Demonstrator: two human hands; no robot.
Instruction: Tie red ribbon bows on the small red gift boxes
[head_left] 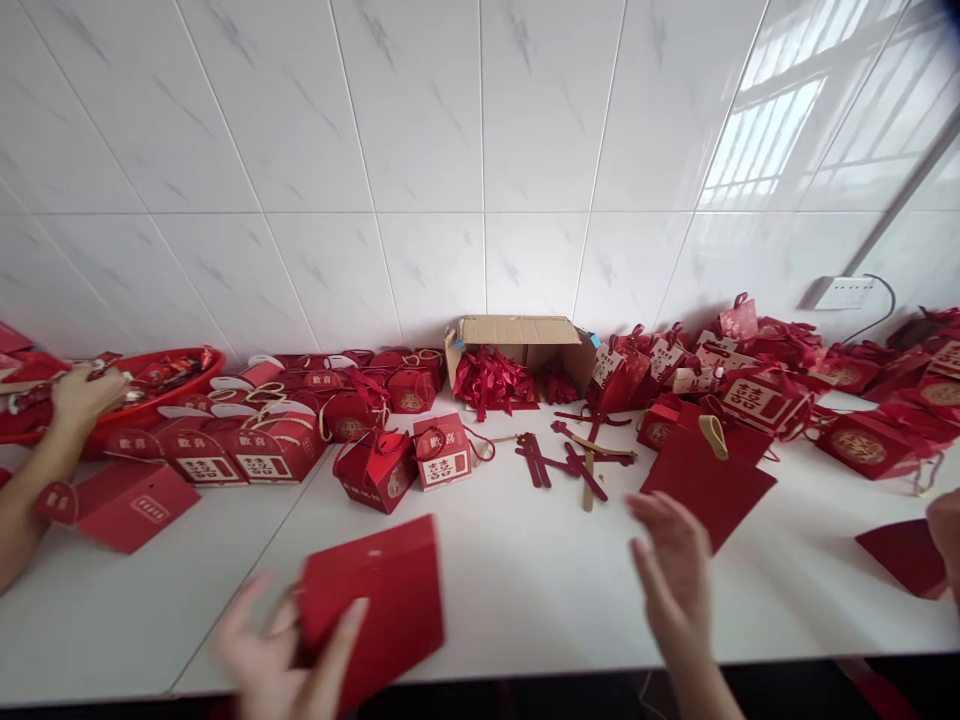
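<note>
At the table's front edge, my left hand (pixel 292 655) grips a plain red gift box (pixel 382 590), its thumb lying across the side. The hand is partly smeared by motion. My right hand (pixel 675 570) is raised above the white table with fingers apart, holding nothing. Just beyond it lies a flat red card piece (pixel 709 495) with a beige loop (pixel 713 437) near its top. Ahead of my left hand stand a red box with cord (pixel 376 470) and a white-labelled red box (pixel 441 455). Several dark red and gold straps (pixel 581 460) are scattered between my hands.
A cardboard carton (pixel 517 330) of red ribbons stands against the tiled wall. Finished-looking red boxes crowd the left (pixel 274 445) and right (pixel 765 400). Another person's hand (pixel 90 395) reaches into a red basin (pixel 161 385); another hand (pixel 943 525) shows at far right.
</note>
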